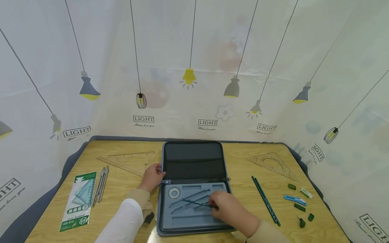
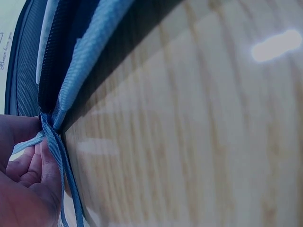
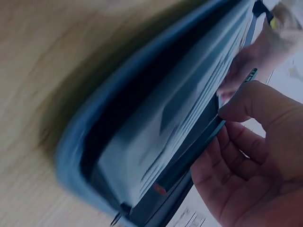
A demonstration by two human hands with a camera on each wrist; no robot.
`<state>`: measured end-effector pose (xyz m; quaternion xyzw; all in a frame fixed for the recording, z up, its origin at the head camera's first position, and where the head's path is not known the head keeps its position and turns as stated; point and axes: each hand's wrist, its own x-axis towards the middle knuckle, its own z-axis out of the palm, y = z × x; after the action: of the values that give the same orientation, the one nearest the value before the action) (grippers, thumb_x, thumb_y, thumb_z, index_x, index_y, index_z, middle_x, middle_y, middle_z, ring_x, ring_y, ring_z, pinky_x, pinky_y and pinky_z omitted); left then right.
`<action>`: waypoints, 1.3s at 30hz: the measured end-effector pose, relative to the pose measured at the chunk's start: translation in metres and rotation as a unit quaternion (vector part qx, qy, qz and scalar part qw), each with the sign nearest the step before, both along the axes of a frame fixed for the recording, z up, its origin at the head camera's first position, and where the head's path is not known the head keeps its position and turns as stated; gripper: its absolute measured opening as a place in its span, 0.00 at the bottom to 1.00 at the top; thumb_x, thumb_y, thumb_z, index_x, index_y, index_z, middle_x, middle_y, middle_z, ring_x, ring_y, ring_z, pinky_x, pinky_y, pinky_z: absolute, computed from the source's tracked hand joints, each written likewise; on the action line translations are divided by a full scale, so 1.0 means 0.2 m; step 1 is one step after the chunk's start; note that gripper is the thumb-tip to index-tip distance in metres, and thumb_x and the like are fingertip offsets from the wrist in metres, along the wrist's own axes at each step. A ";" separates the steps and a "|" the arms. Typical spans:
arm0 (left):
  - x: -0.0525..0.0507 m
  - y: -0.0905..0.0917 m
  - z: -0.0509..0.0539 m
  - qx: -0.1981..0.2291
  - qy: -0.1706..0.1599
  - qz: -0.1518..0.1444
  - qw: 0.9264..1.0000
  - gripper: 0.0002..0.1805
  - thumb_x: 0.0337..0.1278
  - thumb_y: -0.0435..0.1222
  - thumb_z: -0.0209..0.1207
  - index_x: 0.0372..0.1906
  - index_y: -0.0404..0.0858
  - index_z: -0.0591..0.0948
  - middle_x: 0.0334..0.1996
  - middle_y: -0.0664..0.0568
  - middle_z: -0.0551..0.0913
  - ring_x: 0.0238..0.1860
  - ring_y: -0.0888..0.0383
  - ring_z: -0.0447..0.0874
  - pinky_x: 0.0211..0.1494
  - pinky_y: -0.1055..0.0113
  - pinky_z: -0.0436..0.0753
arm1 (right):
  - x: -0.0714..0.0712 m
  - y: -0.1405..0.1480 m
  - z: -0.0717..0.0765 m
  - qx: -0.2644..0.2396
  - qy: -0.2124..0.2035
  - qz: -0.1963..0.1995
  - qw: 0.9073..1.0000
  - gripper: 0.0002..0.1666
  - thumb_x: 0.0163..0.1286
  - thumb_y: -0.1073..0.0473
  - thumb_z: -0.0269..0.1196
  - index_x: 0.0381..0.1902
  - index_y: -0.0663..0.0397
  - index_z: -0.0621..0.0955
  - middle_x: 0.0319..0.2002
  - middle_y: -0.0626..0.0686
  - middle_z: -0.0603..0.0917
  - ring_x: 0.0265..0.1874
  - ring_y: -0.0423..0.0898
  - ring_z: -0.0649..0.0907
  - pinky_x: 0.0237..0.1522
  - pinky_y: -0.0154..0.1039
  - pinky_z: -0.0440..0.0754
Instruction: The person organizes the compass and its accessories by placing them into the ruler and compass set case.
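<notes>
1. Pencil (image 1: pixel 197 203) (dk green) pinched in your R hand (image 1: pixel 231 210), over open case (image 1: pixel 188 233), 6 o'clock half.
2. Your L hand (image 1: pixel 153 177) grips case edge, approx 9 o'clock.
3. Two more pencils (image 1: pixel 265 199): case's 3 o'clock.

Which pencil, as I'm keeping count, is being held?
The dark green pencil over the open zip case, pinched by the right hand; the other pencils lie on the table, right of the case.

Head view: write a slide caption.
Right hand holds a pencil over an open case; left hand grips its edge.
</notes>
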<state>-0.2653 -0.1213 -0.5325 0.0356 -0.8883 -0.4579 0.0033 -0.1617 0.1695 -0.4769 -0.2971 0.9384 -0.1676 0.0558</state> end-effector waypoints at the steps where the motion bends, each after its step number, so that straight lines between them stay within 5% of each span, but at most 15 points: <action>1: 0.00 0.00 0.00 0.000 0.000 0.000 1.000 0.20 0.55 0.28 0.59 0.53 0.24 0.74 0.40 0.38 0.79 0.40 0.49 0.79 0.47 0.56 0.79 | 0.01 -0.01 0.00 0.000 -0.002 0.010 1.000 0.07 0.51 0.67 0.64 0.25 0.50 0.78 0.24 0.41 0.70 0.23 0.35 0.66 0.24 0.29 0.66; 17: -0.01 0.00 -0.01 -0.003 0.012 -0.005 1.000 0.19 0.54 0.28 0.60 0.51 0.24 0.75 0.38 0.39 0.79 0.39 0.50 0.79 0.45 0.56 0.79 | 0.08 -0.10 -0.05 0.025 -0.033 0.078 0.996 0.09 0.54 0.67 0.64 0.27 0.46 0.77 0.25 0.40 0.69 0.22 0.36 0.63 0.25 0.31 0.60; 26: 0.00 -0.01 0.00 -0.004 0.007 0.000 1.000 0.20 0.55 0.28 0.59 0.52 0.24 0.75 0.40 0.38 0.79 0.40 0.49 0.79 0.47 0.56 0.79 | 0.09 -0.11 -0.05 0.066 0.018 0.102 0.992 0.08 0.58 0.66 0.66 0.32 0.47 0.83 0.29 0.44 0.80 0.28 0.36 0.78 0.30 0.27 0.76; 39: -0.02 -0.01 -0.01 -0.002 0.005 -0.002 1.000 0.20 0.53 0.28 0.60 0.52 0.24 0.75 0.38 0.39 0.79 0.39 0.49 0.79 0.44 0.57 0.79 | 0.09 -0.13 -0.06 0.079 0.060 0.090 0.991 0.07 0.61 0.64 0.64 0.26 0.45 0.81 0.23 0.42 0.77 0.24 0.36 0.77 0.24 0.27 0.73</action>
<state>-0.2685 -0.1229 -0.5344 0.0318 -0.8894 -0.4559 0.0070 -0.1442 0.1434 -0.4899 -0.3844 0.9198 -0.0693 0.0370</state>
